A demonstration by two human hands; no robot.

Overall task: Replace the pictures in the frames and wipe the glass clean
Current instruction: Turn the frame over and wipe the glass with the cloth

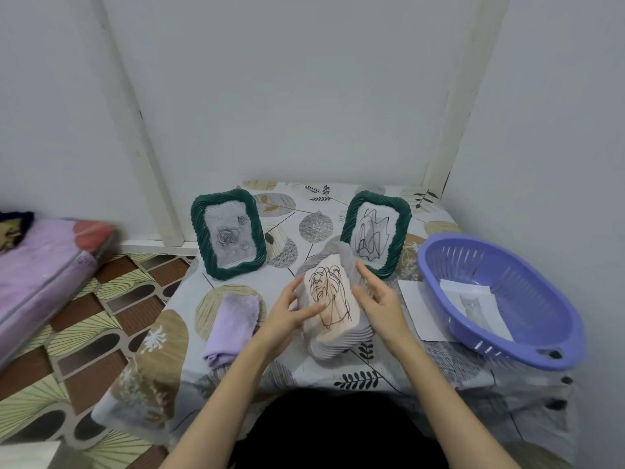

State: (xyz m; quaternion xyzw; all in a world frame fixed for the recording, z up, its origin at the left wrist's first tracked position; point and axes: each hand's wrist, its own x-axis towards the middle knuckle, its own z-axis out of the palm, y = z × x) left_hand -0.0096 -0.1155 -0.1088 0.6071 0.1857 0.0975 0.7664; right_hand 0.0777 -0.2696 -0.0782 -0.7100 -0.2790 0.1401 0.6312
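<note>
A grey ribbed picture frame (pixel 338 340) with a leaf line drawing (pixel 329 296) stands tilted at the middle of the table. My left hand (pixel 289 311) grips its left edge, thumb on the picture. My right hand (pixel 377 297) touches its right edge with fingers spread. Behind it stand two green twisted frames: the left one (pixel 227 234) shows grey roses, the right one (pixel 375 230) shows a black scribble drawing. A folded lilac cloth (pixel 233 321) lies left of my left hand.
A purple plastic basket (pixel 500 299) at the right holds a printed picture (pixel 473 304). A white sheet (pixel 414 306) lies beside it. The table has a leaf-patterned cover (pixel 304 204) and stands in a wall corner. A pink mattress (pixel 44 275) lies on the floor at left.
</note>
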